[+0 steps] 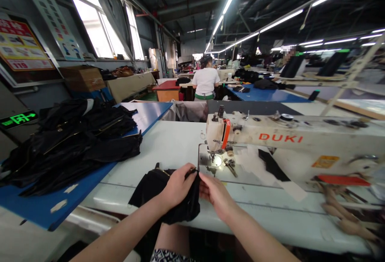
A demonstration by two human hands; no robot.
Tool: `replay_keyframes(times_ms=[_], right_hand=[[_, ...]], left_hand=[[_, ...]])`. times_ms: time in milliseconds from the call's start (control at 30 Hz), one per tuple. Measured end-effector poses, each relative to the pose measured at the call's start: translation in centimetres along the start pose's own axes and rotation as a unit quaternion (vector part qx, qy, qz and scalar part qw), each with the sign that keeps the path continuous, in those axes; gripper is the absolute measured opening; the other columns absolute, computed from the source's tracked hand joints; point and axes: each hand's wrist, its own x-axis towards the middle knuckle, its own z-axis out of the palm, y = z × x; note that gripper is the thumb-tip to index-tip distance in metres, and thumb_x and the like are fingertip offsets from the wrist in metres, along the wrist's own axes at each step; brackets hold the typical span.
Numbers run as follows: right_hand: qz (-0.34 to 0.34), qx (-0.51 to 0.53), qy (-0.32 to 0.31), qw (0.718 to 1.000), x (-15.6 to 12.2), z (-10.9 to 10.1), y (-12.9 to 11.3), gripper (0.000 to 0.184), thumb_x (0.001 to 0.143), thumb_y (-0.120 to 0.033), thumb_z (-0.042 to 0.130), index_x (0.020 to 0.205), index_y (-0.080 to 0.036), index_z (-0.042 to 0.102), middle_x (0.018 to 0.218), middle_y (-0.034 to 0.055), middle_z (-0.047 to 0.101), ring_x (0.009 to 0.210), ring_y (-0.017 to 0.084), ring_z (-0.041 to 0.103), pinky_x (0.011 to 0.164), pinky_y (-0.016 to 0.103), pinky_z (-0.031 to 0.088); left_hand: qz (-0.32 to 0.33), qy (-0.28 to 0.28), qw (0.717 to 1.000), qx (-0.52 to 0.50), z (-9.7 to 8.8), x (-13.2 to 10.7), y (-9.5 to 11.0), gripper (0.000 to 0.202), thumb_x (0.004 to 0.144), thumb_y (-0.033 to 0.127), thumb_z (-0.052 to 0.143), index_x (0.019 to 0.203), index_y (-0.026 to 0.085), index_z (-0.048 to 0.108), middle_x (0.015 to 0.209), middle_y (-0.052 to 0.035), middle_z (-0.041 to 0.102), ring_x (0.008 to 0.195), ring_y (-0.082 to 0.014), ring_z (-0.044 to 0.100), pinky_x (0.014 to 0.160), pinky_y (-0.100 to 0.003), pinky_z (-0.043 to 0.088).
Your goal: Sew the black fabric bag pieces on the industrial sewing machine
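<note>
Holding black cloth [150, 187] near DUKI machine [309, 127]

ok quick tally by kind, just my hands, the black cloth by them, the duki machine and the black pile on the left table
Left hand and right hand: 2
Black cloth: 1
DUKI machine: 1
Black pile: 1
Total: 5

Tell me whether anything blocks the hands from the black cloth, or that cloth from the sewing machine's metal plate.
Nothing visible does. The left hand is on the black cloth, the right hand at its edge. No object shows between that edge and the metal plate; the small metal piece sits farther right.
</note>
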Motion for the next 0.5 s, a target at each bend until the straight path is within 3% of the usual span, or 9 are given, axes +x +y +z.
replay_keyframes(times_ms=[167,333,500], right_hand=[[-0.101,-0.11,0.003,0.989,0.5,-1.0,0.7,0.028,0.078,-0.045,0.059,0.082,-0.02,0.07,0.081,0.004,0.07,0.074,0.02,0.063,0.061,0.028,0.048],[-0.143,-0.149,0.044,0.978,0.9,-1.5,0.9,0.028,0.075,-0.046,0.061,0.082,-0.022,0.071,0.078,0.0032,0.069,0.073,0.021,0.062,0.06,0.029,0.048],[-0.158,-0.137,0.059,0.976,1.0,-1.3,0.9,0.025,0.074,-0.044,0.061,0.075,-0.021,0.069,0.07,0.002,0.067,0.065,0.02,0.059,0.06,0.029,0.049]], left_hand=[[0.024,0.001,0.997,0.077,0.4,-0.1,0.3,0.017,0.091,0.024,0.04,0.096,0.023,0.056,0.089,-0.0018,0.063,0.082,-0.019,0.059,0.077,-0.029,0.042],[0.071,0.026,0.982,0.175,0.5,0.0,0.4,0.02,0.089,0.022,0.045,0.099,0.024,0.062,0.095,-0.0039,0.062,0.092,-0.0213,0.056,0.086,-0.036,0.039],[0.099,0.09,0.962,0.236,0.5,0.3,0.6,0.016,0.085,0.019,0.053,0.091,0.026,0.066,0.128,-0.0035,0.05,0.123,-0.0288,0.036,0.104,-0.051,0.021]])
